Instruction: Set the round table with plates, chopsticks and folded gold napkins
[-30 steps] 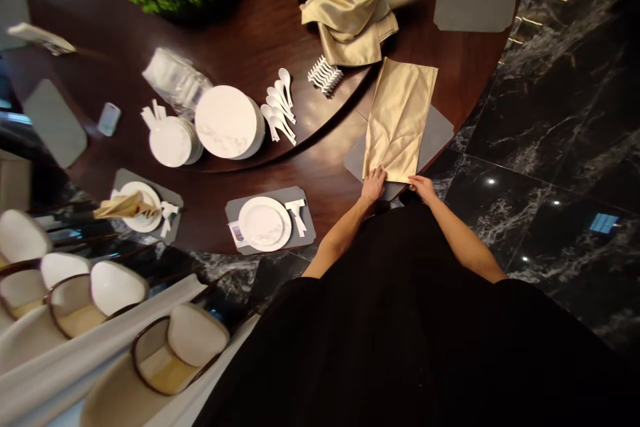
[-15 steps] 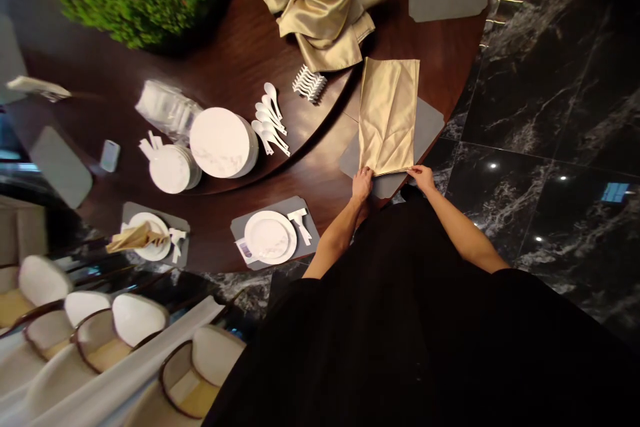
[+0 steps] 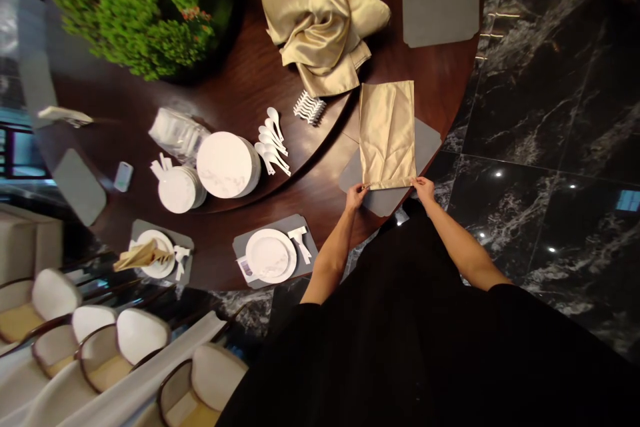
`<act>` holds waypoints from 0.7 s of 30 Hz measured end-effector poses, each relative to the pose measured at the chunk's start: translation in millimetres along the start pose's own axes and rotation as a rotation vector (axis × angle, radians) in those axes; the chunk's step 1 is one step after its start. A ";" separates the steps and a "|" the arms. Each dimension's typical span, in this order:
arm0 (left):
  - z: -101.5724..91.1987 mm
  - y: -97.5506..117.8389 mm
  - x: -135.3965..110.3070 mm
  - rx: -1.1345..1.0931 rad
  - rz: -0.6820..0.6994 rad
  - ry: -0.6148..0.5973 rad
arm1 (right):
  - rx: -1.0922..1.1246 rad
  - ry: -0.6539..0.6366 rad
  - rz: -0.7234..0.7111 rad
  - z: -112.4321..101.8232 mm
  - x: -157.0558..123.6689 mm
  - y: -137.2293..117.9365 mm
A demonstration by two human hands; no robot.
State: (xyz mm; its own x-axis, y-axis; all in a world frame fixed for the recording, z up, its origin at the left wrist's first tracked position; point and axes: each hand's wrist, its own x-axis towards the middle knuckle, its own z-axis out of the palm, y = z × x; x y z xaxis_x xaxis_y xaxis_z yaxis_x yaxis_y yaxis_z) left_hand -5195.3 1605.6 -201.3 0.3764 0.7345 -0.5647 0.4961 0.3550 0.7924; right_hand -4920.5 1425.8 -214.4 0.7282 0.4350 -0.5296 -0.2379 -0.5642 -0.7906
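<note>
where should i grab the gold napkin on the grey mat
Grip the near hem at its two corners, coming from the near side, as the left hand and right hand do. The gold satin napkin lies flat in a long strip on the grey placemat, and that straight hem is its closest edge.

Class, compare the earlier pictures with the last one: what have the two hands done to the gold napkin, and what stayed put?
The left hand has slid outward along the near edge of the gold napkin, away from the right hand. Both now pinch that edge, which looks straighter and tauter. Nothing was let go. The crumpled gold cloth, stacked plates and white spoons stayed as they were.
</note>
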 end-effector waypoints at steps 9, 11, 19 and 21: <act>44.0 4.9 -10.6 -0.195 -0.078 0.221 | 0.074 0.039 0.128 -10.4 3.4 0.4; 51.8 4.5 -17.1 -0.225 -0.056 0.256 | 0.075 0.047 0.156 -12.7 5.4 -1.9; 54.9 7.2 -29.0 -0.228 -0.070 0.293 | -0.028 -0.045 0.219 -27.9 16.0 -15.9; 51.9 7.7 -29.5 -0.177 -0.046 0.263 | -0.006 -0.070 0.213 -33.7 16.9 -18.5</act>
State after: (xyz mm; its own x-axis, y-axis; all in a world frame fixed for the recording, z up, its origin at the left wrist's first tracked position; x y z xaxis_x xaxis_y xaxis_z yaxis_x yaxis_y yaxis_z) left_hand -5162.0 1556.5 -190.5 0.1305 0.8314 -0.5401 0.3551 0.4694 0.8084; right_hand -4882.1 1420.0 -198.4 0.6159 0.3531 -0.7042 -0.3771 -0.6528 -0.6571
